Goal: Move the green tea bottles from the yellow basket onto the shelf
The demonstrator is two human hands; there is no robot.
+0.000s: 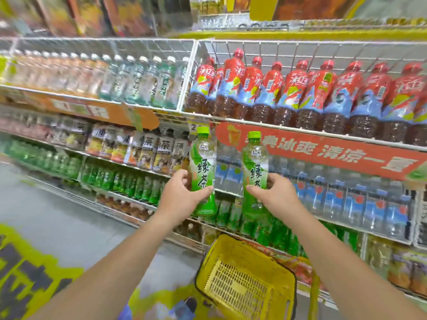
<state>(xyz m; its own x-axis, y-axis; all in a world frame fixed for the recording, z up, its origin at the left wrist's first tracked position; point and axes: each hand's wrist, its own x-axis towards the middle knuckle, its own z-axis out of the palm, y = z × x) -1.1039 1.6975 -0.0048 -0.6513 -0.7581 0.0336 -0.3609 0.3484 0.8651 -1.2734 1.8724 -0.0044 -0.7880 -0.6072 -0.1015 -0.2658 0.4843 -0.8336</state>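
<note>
Both bare arms reach forward and up, side by side. The left hand (182,192) is closed around a bottle (203,174), thumb in front. The right hand (275,192) is closed around another bottle (254,172) the same way, held upright.

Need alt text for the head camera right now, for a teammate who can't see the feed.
Each hand holds one upright green tea bottle: left hand grips the left bottle, right hand the right bottle, raised before stocked drink shelves. Below them on the floor, the yellow basket looks empty.
</note>
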